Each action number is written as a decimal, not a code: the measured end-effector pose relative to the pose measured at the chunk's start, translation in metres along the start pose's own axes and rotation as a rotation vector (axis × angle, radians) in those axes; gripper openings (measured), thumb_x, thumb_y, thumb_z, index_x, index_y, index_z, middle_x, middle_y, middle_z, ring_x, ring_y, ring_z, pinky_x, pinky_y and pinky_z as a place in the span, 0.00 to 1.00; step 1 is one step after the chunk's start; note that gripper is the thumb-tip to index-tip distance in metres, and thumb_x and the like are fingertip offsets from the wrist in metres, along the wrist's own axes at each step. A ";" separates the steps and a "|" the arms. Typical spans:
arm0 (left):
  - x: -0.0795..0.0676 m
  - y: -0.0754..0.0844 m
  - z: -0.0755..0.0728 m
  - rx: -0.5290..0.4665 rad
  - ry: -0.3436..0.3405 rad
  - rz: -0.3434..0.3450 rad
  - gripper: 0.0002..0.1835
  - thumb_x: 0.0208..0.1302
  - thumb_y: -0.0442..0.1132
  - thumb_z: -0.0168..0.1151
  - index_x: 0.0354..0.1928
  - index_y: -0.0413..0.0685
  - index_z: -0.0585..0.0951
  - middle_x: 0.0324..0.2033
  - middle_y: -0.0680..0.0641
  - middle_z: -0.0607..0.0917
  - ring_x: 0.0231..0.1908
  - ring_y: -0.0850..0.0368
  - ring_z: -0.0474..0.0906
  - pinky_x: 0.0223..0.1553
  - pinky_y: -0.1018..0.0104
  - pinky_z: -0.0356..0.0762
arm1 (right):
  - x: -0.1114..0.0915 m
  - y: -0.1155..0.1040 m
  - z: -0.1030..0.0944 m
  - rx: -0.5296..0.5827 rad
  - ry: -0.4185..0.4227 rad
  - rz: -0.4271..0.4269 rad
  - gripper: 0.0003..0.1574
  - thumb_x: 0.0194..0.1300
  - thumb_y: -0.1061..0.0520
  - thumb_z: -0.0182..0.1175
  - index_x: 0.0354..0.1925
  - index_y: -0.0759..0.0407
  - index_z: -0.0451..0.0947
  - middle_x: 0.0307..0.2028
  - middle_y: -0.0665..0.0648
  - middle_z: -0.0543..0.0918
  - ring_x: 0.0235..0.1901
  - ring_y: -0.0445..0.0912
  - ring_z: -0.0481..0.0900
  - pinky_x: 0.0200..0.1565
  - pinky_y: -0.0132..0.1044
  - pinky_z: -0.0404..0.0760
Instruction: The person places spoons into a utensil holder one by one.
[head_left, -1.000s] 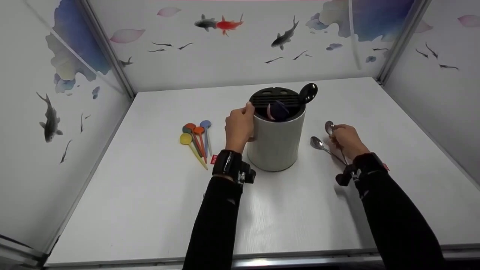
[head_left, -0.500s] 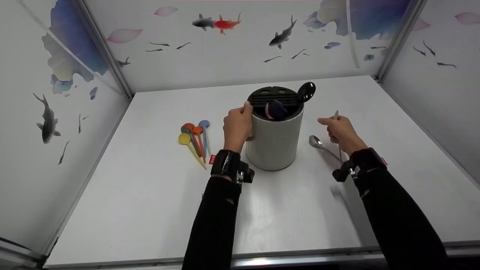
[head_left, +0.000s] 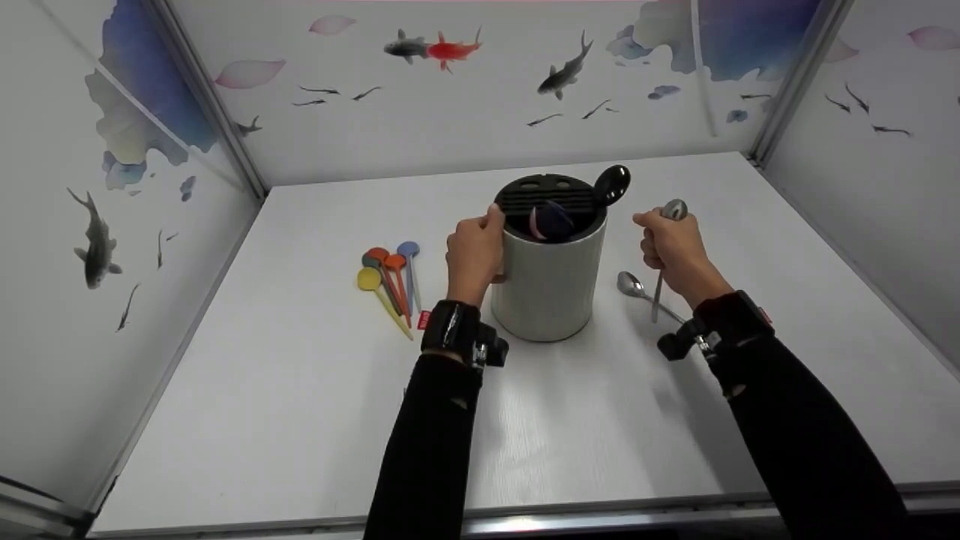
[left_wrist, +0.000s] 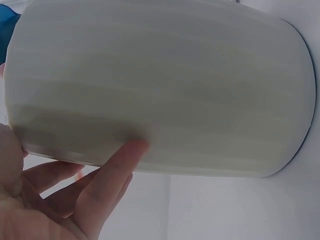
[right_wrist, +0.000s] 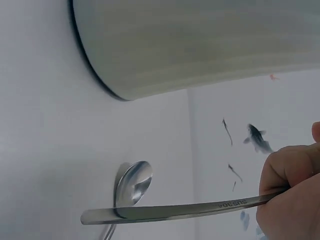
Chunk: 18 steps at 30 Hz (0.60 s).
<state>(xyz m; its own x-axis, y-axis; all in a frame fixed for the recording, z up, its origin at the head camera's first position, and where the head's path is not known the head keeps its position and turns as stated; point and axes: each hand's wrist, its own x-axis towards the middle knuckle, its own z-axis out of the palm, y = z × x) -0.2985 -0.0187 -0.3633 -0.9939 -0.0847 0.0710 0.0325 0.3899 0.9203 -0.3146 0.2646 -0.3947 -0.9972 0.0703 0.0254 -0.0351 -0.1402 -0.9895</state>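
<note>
Place: from my remote post I am reading this as a lab-style recording booth.
Walls: white panels are enclosing the tabletop on three sides, bearing printed fish.
Metal posts: these are framing the back corners.
Tabletop: plain white, it is carrying household ware, a canister and spoons, behind a metal rail.
Wrist cameras: a pair is being worn, giving me close views.

Two arms forward, one hand clenched

I see both arms black-sleeved: the left arm reaches almost straight ahead, the right arm slants inward. The left hand stands thumb uppermost, one finger stretched nearly straight. The right hand is curled into a grip, fingers folded. The hands are apart, side by side.
</note>
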 end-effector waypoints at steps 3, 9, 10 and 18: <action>0.000 0.000 0.000 0.001 -0.005 -0.004 0.28 0.81 0.56 0.43 0.48 0.42 0.86 0.45 0.37 0.84 0.42 0.42 0.85 0.24 0.62 0.86 | -0.003 -0.010 0.008 0.043 -0.026 -0.049 0.28 0.72 0.65 0.55 0.15 0.52 0.60 0.10 0.45 0.57 0.11 0.38 0.51 0.19 0.37 0.45; -0.001 0.001 -0.001 -0.020 -0.002 -0.009 0.27 0.80 0.56 0.43 0.48 0.44 0.86 0.47 0.38 0.83 0.43 0.41 0.84 0.24 0.61 0.86 | -0.007 -0.033 0.025 0.100 -0.074 -0.159 0.28 0.70 0.67 0.53 0.15 0.54 0.58 0.10 0.45 0.56 0.12 0.39 0.47 0.17 0.36 0.43; -0.002 0.001 -0.001 -0.024 -0.004 -0.010 0.27 0.80 0.57 0.43 0.48 0.44 0.86 0.47 0.39 0.83 0.43 0.41 0.84 0.24 0.61 0.86 | -0.008 -0.037 0.027 0.111 -0.081 -0.175 0.28 0.70 0.68 0.53 0.15 0.54 0.58 0.10 0.45 0.56 0.12 0.40 0.46 0.17 0.36 0.43; -0.002 -0.001 0.000 -0.036 -0.004 0.004 0.27 0.80 0.56 0.44 0.36 0.43 0.83 0.37 0.41 0.80 0.41 0.42 0.84 0.23 0.61 0.86 | -0.018 -0.070 0.043 0.172 -0.136 -0.265 0.29 0.70 0.70 0.52 0.14 0.55 0.55 0.12 0.48 0.50 0.14 0.41 0.42 0.16 0.35 0.41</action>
<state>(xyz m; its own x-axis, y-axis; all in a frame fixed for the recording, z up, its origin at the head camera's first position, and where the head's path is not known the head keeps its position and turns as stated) -0.2964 -0.0190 -0.3639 -0.9942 -0.0793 0.0733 0.0403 0.3572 0.9332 -0.2968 0.2303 -0.3201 -0.9511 -0.0046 0.3090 -0.2935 -0.2996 -0.9078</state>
